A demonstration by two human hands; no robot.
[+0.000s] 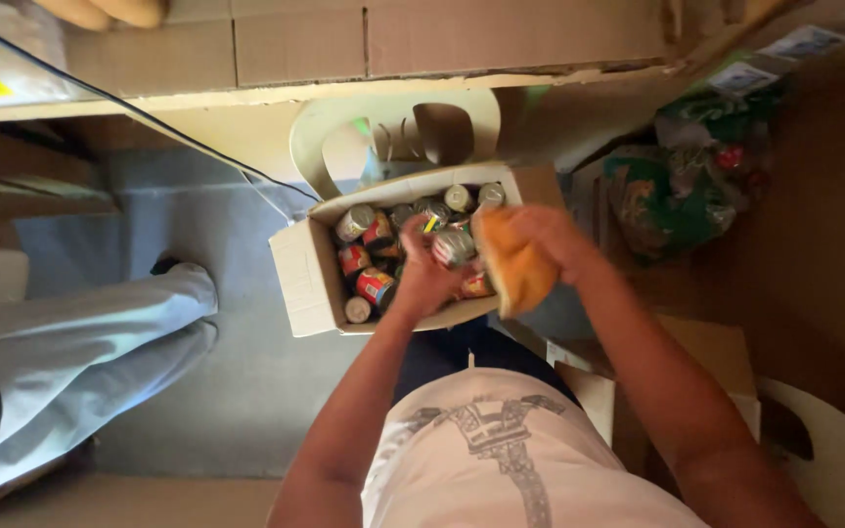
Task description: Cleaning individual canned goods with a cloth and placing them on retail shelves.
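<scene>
The left hand (422, 274) covers much of the silver-topped tin can (453, 246) it grips, while the folded orange cloth (514, 264) hides the right hand's (552, 235) palm. A second person's grey-trousered legs (80, 342) are cut off at the left edge.

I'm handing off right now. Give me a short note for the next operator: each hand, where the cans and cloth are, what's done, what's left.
Left hand: gripping a can over the cardboard box.
Right hand: holding an orange cloth against that can.
Things: the box sits on a plastic chair, filled with many more cans, some upright, some lying.
Done: cannot tell which cans have already been wiped.
Left: the held can is not yet back in the box.
</scene>
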